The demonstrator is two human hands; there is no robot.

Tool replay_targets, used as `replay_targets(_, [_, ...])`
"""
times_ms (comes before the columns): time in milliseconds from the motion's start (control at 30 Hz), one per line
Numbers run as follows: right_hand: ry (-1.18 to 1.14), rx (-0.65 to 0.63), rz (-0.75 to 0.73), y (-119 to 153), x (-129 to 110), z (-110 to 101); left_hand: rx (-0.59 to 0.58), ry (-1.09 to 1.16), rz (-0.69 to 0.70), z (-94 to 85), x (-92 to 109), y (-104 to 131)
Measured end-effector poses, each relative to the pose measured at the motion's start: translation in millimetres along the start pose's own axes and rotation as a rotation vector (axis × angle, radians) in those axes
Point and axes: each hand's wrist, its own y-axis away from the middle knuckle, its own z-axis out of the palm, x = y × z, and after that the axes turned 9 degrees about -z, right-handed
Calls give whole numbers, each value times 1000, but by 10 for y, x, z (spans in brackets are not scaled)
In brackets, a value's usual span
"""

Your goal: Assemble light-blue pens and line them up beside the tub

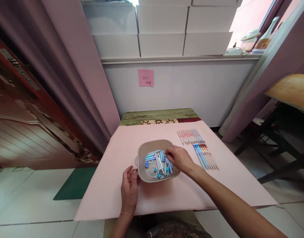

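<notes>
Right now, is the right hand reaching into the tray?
Yes, the right hand is over the tray, fingers among the blue pen parts.

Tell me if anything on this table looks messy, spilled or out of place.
Nothing looks spilled or broken. The pen parts lie jumbled in the beige tray, where the right hand reaches in while the left hand rests at its edge. Beside it, the pens lie in two neat rows on the pink cover.

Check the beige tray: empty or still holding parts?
Holding parts: blue and white pen pieces lie loose inside the beige tray; the right hand reaches in among them.
</notes>
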Motion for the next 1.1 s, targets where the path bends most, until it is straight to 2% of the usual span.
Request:
replay_targets(33, [69, -111, -32, -117, -15, 49, -6, -14, 19, 41, -21, -1])
replay_targets(133, [100, -233, -104, -409, -66, 222, -15, -21, 84, 136, -92, 7])
replay_targets(300, [135, -342, -167, -692, -177, 483, -59, 19, 128, 142, -162, 3])
replay_targets(467, [187, -391, -156, -786, -266, 636, -40, 71, 95, 112, -196, -2])
replay_targets(533, [195, -384, -145, -785, -270, 606, -51, 110, 68, 120, -236, -11])
replay_targets(633, [201, -327, -100, -730, -225, 425, -52, 218, 14, 118, -301, -32])
replay_targets(733, [203, -232, -14, -581, -163, 166, 36, 254, 8, 66, -269, -41])
replay_targets(800, [89, -127, 33, -439, -162, 25, 146, 151, 85, 14, -147, -30])
replay_targets(867, [-91, -35, 53, -295, -216, -61, 208, -13, 271, -22, 47, -8])
replay_targets(900, [-182, -9, 51, -233, -262, -86, 181, -105, 414, -27, 159, 3])
replay_targets(1000, [-402, 12, 2, -111, -421, -116, -55, -390, 751, 19, 465, 29])
replay_targets(1033, [-459, 17, -17, -91, -465, -120, -120, -454, 805, 46, 540, 36])
replay_targets(1100, [-553, 34, -43, -75, -512, -122, -161, -512, 835, 95, 641, 52])
